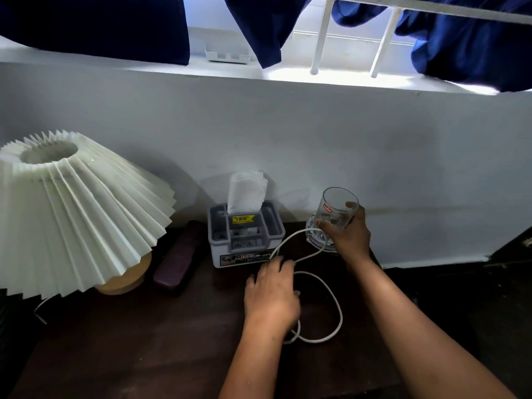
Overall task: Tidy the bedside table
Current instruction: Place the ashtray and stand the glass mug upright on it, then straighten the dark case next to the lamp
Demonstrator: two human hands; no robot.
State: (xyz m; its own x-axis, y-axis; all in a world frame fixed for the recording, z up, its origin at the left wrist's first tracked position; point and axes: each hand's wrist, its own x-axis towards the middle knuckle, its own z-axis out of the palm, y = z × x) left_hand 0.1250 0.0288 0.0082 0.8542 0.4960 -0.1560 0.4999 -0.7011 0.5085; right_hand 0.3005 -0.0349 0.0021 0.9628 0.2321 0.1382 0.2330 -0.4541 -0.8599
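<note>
A bedroom in a home: a dark wooden bedside table [144, 355] stands against a plain white wall [316, 133]. Left of the left hand [272, 295] sits a lamp [77, 214] with a pleated white shade; just beyond that hand, a tissue box [244, 246] with a tissue pulled up. The right hand [347, 236] holds a drinking glass [335, 208], and a white cable [341, 312] loops out from under the left hand. High above both hands, dark blue curtains [100, 21] hang over a bright window ledge [288, 72].

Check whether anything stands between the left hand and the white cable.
Nothing visible does. The left hand lies on the white cable, fingers over it in front of the tissue box. The right hand holds the glass to the side, where the cable's far loop runs close beneath it.
</note>
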